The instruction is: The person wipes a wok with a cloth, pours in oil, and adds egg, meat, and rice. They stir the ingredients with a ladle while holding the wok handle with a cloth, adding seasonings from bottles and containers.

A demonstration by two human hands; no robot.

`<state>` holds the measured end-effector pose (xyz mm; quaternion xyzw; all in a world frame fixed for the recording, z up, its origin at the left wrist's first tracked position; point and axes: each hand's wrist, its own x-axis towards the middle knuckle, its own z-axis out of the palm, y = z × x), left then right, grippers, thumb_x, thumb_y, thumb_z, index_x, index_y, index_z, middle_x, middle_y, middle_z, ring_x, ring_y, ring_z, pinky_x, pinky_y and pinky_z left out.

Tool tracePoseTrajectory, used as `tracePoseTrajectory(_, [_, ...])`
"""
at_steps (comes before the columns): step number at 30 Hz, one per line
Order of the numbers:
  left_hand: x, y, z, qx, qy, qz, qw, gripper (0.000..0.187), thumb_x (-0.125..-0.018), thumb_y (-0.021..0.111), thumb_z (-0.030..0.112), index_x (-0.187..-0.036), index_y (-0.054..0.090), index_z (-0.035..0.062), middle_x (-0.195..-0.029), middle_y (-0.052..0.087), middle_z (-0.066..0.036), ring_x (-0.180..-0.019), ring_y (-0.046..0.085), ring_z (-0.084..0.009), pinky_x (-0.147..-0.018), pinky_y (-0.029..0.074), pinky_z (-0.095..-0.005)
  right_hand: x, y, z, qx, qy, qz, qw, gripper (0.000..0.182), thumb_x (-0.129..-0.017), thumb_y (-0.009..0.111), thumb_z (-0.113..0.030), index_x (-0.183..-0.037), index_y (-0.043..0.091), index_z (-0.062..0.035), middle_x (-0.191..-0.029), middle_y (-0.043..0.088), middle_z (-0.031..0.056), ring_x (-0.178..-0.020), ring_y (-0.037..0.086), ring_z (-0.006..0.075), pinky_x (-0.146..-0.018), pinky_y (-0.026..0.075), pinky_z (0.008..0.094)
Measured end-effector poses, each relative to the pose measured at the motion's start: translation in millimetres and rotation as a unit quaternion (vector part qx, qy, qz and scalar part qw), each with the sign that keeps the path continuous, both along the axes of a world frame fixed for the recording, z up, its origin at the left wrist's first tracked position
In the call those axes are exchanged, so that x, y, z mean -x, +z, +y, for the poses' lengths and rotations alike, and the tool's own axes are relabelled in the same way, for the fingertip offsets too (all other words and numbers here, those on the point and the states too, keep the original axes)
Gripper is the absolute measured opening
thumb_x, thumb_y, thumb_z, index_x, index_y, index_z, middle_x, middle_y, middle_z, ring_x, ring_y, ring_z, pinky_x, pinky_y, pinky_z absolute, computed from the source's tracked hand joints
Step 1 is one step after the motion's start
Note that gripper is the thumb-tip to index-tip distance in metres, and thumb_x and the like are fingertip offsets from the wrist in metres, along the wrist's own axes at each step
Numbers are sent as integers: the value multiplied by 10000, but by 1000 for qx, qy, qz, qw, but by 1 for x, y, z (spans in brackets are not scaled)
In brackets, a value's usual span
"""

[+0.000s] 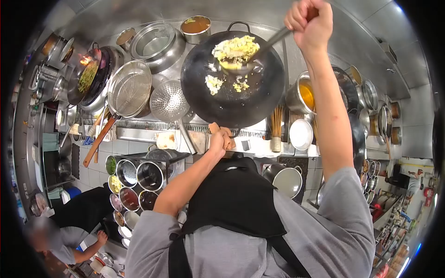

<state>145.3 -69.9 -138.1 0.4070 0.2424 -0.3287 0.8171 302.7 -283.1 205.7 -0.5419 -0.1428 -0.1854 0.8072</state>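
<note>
A large dark wok sits in front of me with crumbly yellow and white food in it, looking like scrambled egg. Smaller clumps lie apart from the main heap. My left hand is closed round the wok's near handle, with a brownish cloth bunched between. High at the upper right, my right hand grips the end of a long-handled ladle. Its shaft slants down leftward into the wok, and its head is blurred among the food.
Left of the wok are a perforated skimmer, a mesh strainer and another wok with flames beside it. A pot of yellow liquid stands right. Several seasoning tins line the lower left, near another person.
</note>
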Motion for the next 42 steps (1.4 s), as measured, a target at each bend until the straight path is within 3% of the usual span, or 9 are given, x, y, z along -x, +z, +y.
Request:
tracePoseTrajectory(8, [-78, -25, -29, 23, 15, -51, 998, 195, -927, 455, 186, -856, 520, 17, -536, 463, -70, -428, 453, -239, -463, 424, -389, 88, 64, 1, 11, -38, -95, 995, 336, -866, 467, -256, -587, 395, -84, -467, 368, 19, -401, 292, 109, -405, 248, 296])
tracePoseTrajectory(13, [-44, 37, 4, 132, -17, 121, 984, 365, -929, 528, 390, -1043, 551, 44, -802, 595, -109, -662, 599, -278, -641, 523, -407, 83, -62, 19, -20, -283, -105, 953, 360, -857, 438, -332, -591, 411, -91, -457, 277, 3, -418, 245, 135, -441, 253, 328])
tracePoseTrajectory(15, [-22, 100, 23, 189, -104, 70, 974, 471, -907, 567, 449, -1154, 549, 48, -884, 627, -119, -766, 636, -302, -729, 541, -418, 47, -147, -1, 2, -72, -88, 994, 373, -853, 456, -347, -592, 384, -91, -458, 301, 9, -421, 261, 131, -444, 266, 327])
tracePoseTrajectory(21, [24, 187, 37, 98, -99, -67, 988, 564, -905, 636, 327, -1325, 383, 47, -1039, 612, -158, -880, 641, -253, -790, 543, -401, 63, -78, -16, -51, -35, -192, 979, 349, -841, 509, -281, -608, 410, -40, -466, 352, 28, -420, 315, 126, -423, 277, 294])
tracePoseTrajectory(25, [28, 187, 34, -64, -133, -197, 969, 560, -820, 742, 195, -1271, 461, 20, -1060, 625, -110, -887, 641, -189, -792, 533, -350, 35, -165, -8, 90, -38, -129, 987, 307, -816, 448, -266, -608, 401, -45, -487, 363, 56, -444, 320, 149, -470, 303, 318])
tracePoseTrajectory(29, [7, 180, 25, -207, -214, -264, 917, 502, -788, 730, 176, -1209, 527, -6, -1072, 638, -116, -949, 641, -191, -846, 507, -332, 34, -102, -32, -54, -69, -71, 994, 323, -821, 470, -289, -609, 395, -57, -483, 369, 50, -440, 320, 150, -476, 312, 300])
tracePoseTrajectory(34, [-64, 84, 7, -422, -191, -641, 612, 516, -753, 661, 171, -1220, 510, 12, -1090, 630, -184, -1015, 595, -394, -897, 477, -445, 35, -137, 25, 48, -176, -216, 959, 273, -816, 480, -221, -610, 433, -48, -482, 363, 47, -432, 328, 142, -423, 277, 304])
tracePoseTrajectory(37, [-83, 74, 3, -444, -365, -527, 626, 492, -740, 646, 183, -1197, 528, 42, -1097, 625, -189, -1032, 587, -375, -883, 472, -473, 0, -155, 6, 68, -151, -155, 974, 274, -824, 471, -214, -606, 448, -48, -484, 362, 36, -431, 329, 151, -436, 287, 289])
tracePoseTrajectory(42, [-76, 52, 2, -454, -298, -556, 629, 411, -734, 640, 180, -1117, 530, 80, -985, 623, -167, -961, 584, -369, -807, 477, -476, 21, -98, 14, -60, -89, -154, 982, 303, -838, 485, -187, -595, 402, -26, -517, 412, 49, -439, 351, 123, -410, 275, 279])
